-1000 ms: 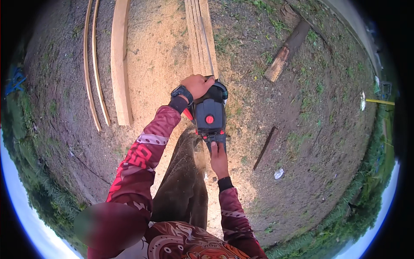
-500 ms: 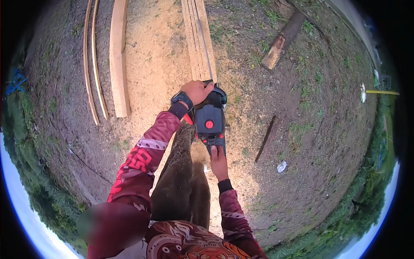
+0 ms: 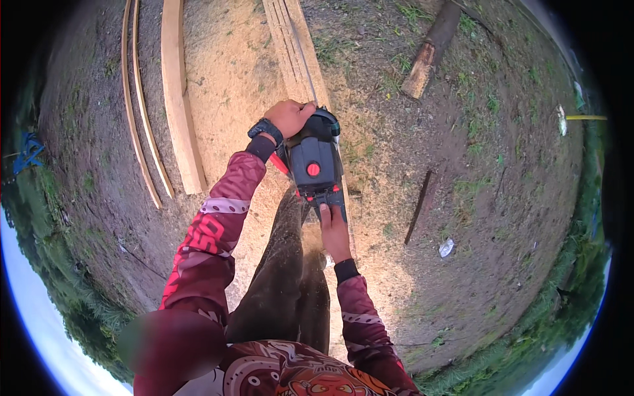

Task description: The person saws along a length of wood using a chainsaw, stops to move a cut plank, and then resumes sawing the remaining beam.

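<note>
A chainsaw [image 3: 314, 150] with a black body and a round red cap is in both my hands. My left hand [image 3: 290, 118] closes over its front handle, with the thumb toward the bar. My right hand [image 3: 335, 234] wraps the rear handle, thumb on top; its other fingers are hidden beneath. From the saw the narrow guide bar [image 3: 302, 58] runs forward along a pale timber beam [image 3: 285, 49]. Several straight lengthwise lines mark the beam's top. The saw body covers the beam's near part. Whether the chain is turning cannot be seen.
Left of the beam lie a thick sawn plank [image 3: 177, 99] and two thin strips [image 3: 135, 109]. Sawdust [image 3: 228, 86] coats the ground around the beam. To the right are a log [image 3: 429, 56], a dark thin stick [image 3: 417, 208] and a crumpled whitish scrap [image 3: 446, 247]. My legs [image 3: 281, 284] stand close behind the saw.
The saw and both hands sit slightly higher in the picture, with the left hand shifted left. The whole view has turned a little, so the beam slants more. Both grips are unchanged.
</note>
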